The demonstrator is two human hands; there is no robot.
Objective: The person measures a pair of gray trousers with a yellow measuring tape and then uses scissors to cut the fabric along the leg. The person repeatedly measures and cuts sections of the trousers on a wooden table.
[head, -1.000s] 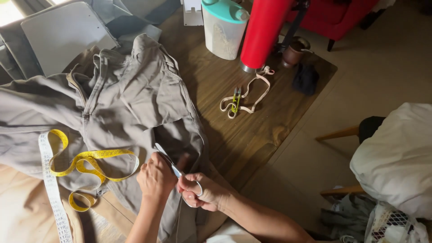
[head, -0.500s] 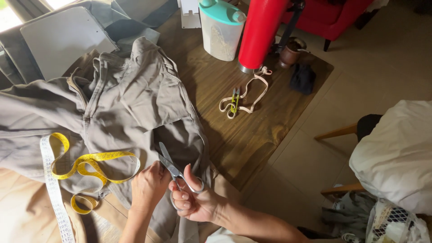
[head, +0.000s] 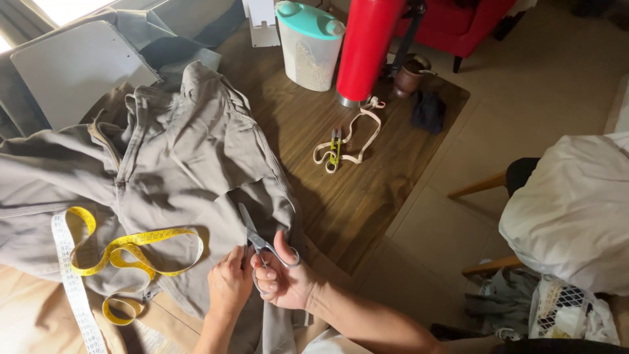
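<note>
Raised since before, grey scissors (head: 259, 246) point over wrinkled khaki garment (head: 190, 177).

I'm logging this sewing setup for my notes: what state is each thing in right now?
scissors: held in the right hand, blades nearly closed over the cloth
left hand: pressing on the garment
grey garment: spread out, creased, on the wooden table
yellow tape measure: uncoiled, looped on the garment
white container: upright, teal lid closed
red cylinder: standing upright
beige strap: lying loose in a loop
</note>
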